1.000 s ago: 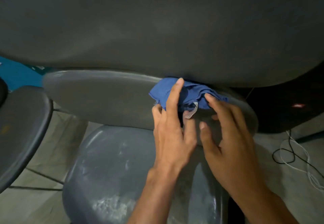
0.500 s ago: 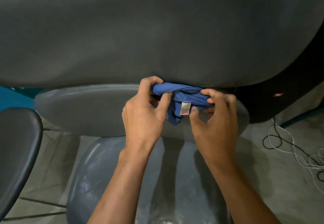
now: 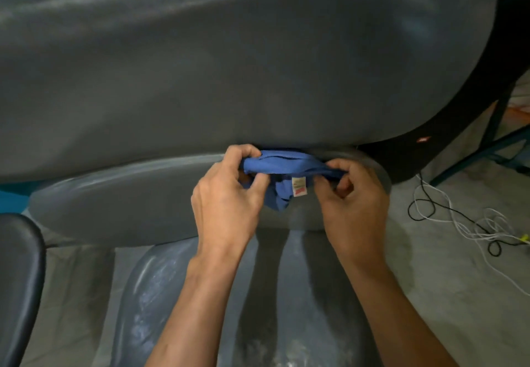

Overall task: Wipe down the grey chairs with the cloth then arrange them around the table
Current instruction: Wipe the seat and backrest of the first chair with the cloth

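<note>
A blue cloth (image 3: 282,165) with a small white and red label is stretched between my two hands. My left hand (image 3: 226,194) pinches its left end and my right hand (image 3: 351,197) pinches its right end. The cloth hangs in front of the backrest (image 3: 120,200) of a grey plastic chair, whose dusty seat (image 3: 160,303) lies below my forearms. A large grey table top (image 3: 229,65) fills the upper part of the view, and its near edge hides the top of the cloth.
A second dark chair's edge (image 3: 20,275) shows at the lower left. White and black cables (image 3: 464,223) lie tangled on the concrete floor at the right. A dark frame with a small red light (image 3: 424,139) stands under the table's right side.
My hands went from pressing the bunched cloth on the backrest to gripping its two ends and pulling it taut between them. The view has tilted up a little.
</note>
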